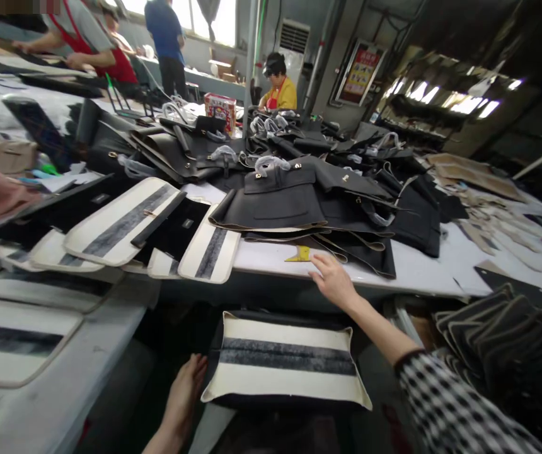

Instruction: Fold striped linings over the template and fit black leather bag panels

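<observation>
A black bag (287,356) sits low in front of me, its white panel with a dark smudged stripe facing up. My left hand (187,388) grips the bag's left side, fingers together along its black edge; some fingertips are partly hidden. My right hand (333,280) reaches over the front edge of the table, thumb and fingers apart and nothing seen between them. Just left of its fingertips lies a small yellow pointed piece (302,254) on the white tabletop. Its exact kind cannot be made out, nor whether a finger touches it.
Black leather bag bodies (275,202) are heaped on the white table (264,255). Striped white panels (122,221) lie to the left, near a grey side table (105,353). Stacked dark pieces (488,340) stand at right. Several people work farther back, one in yellow (288,94).
</observation>
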